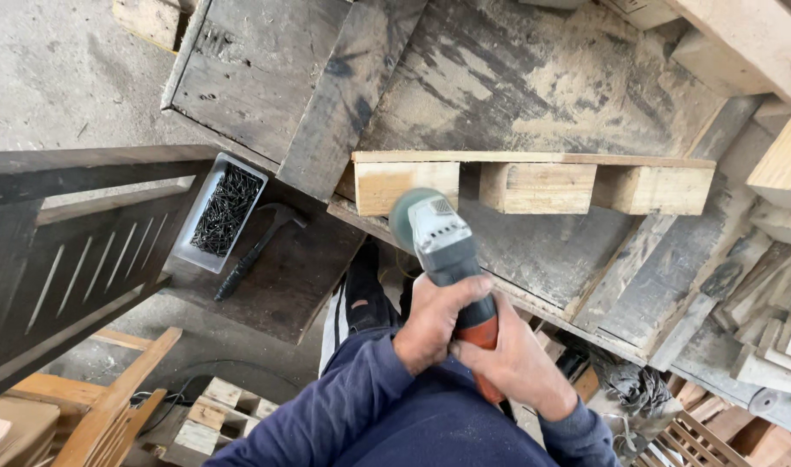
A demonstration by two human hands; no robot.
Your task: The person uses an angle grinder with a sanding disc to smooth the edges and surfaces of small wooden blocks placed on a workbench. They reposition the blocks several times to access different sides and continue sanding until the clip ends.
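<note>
Grinder [443, 246], rigid and seemingly weighty, is hanging near the desk's front edge below a pale block [404, 184]; left hand [432, 322] and right hand [515, 361] are both gripping its body, the sound hold.

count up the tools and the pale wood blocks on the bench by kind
angle grinder: 1, held by left hand and right hand
hammer: 1
tray of nails: 1
pale wood blocks: 3
total: 6

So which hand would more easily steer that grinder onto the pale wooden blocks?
Probably the left hand: it grips the grey-and-orange angle grinder nearest the disc, while the right hand holds the rear handle.
</note>
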